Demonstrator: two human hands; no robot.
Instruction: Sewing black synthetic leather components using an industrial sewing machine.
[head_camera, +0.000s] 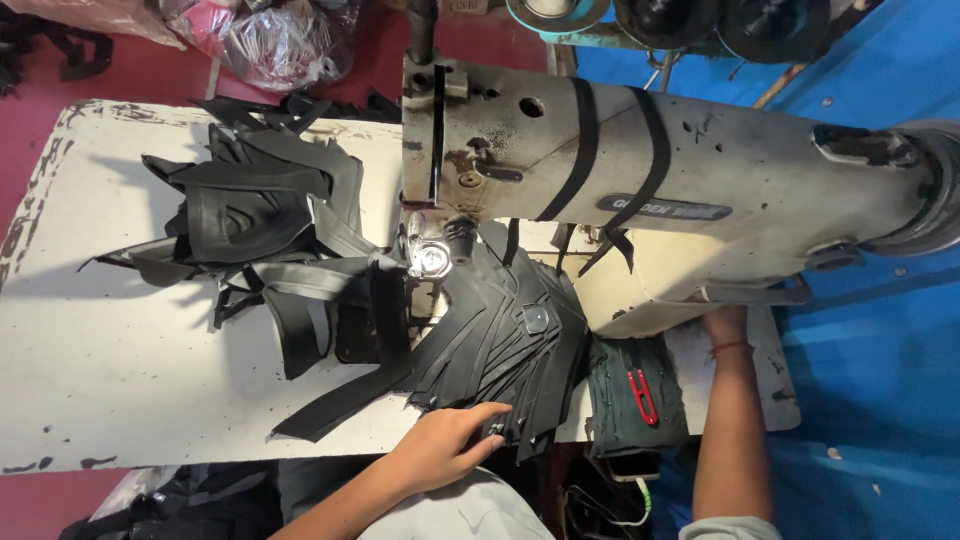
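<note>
My left hand (445, 440) lies flat on the near edge of a stack of black cut leather pieces (500, 335), fingers spread and pointing right. That stack sits under the needle area (430, 262) of a worn white industrial sewing machine (640, 165). My right forearm (730, 420) reaches up under the machine's arm; only the wrist with a red thread band (728, 348) shows, and the hand itself is hidden behind the machine body. A second heap of black strips and shaped pieces (260, 225) lies to the left of the needle.
The white, scuffed worktable (110, 350) carries it all. Red thread snips (641, 393) rest on a dark green cloth (635, 395) at the table's right. Plastic bags (270, 35) lie on the red floor behind. Blue floor (880, 380) lies to the right.
</note>
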